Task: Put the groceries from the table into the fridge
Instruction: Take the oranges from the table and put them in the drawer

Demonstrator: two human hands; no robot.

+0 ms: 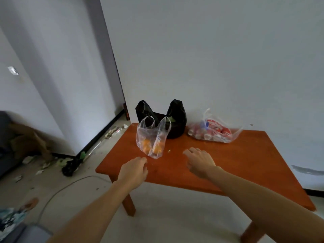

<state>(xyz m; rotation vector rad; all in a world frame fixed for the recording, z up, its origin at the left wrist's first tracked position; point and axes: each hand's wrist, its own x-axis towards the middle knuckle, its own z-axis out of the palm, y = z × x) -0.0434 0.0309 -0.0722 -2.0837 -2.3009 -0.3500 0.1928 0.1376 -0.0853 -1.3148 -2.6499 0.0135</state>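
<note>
Currently, progress reads as nil: we count three bags of groceries, and all three sit on the table [236, 165], none yet moved. We cannot make out a fridge anywhere in this view, so the whole carry is left to do.

Largest first. The table is low, orange-brown wood, set against a white wall. The black bag [176, 127] stands at the back edge near the far left corner, upright, with its two handles sticking up like ears. The bag of cans [214, 133] is clear plastic and lies slumped on its side to the right of the black bag and apart from it. Its long axis runs left to right along the wall, with a handle loop raised at the left end. The small clear bag [150, 142] holds orange items and stands just in front of the black bag, long axis vertical, both handle loops pointing up.

The left hand [134, 172] hovers near the bottom of the small clear bag, fingers loosely curled, gripping nothing. The right hand [199, 162] is palm down over mid-table, fingers relaxed and slightly bent, likewise empty.

Our judgement: the small clear bag is the likely first pick, by its loops
</note>
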